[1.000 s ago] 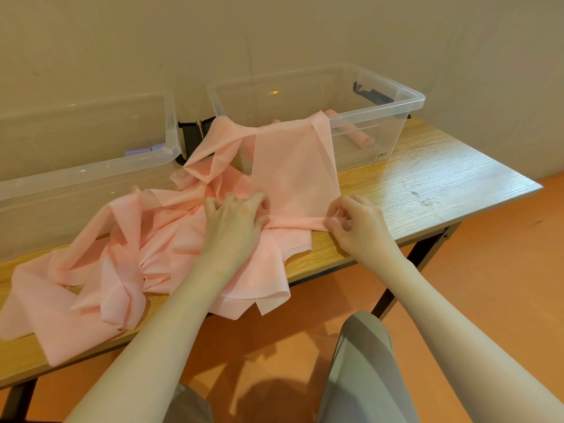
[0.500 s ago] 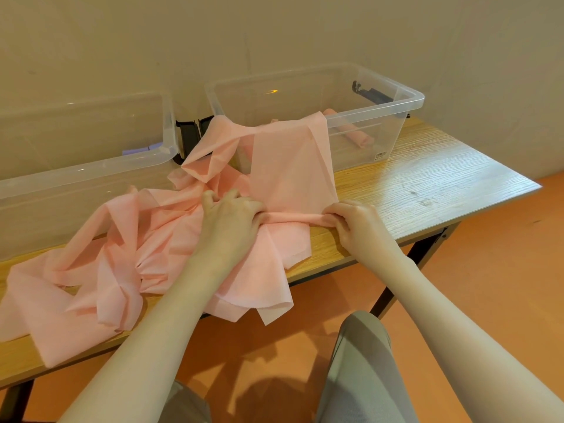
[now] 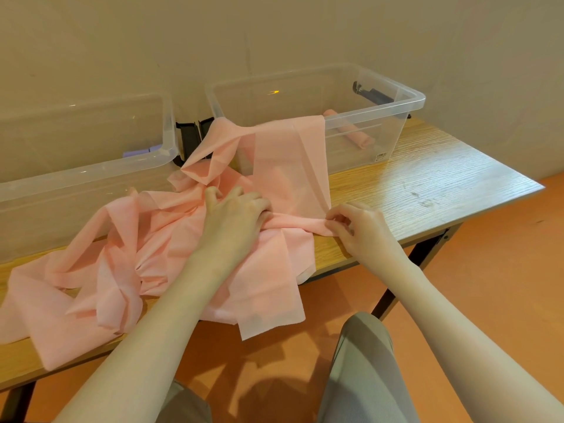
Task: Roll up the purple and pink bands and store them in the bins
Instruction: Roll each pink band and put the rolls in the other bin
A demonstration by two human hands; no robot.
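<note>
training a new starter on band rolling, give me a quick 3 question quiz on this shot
1. True or false: the pink band being worked lies loose over the table, with one end draped over the right bin.
2. Which hand pinches the started roll at its end? A. left hand B. right hand
3. Fill in: the finished roll inside the right bin is ____ in colour.

Key
1. True.
2. B; the left hand presses down on the band near the roll's other end.
3. Pink; the left bin shows only something purple at its wall.
</note>
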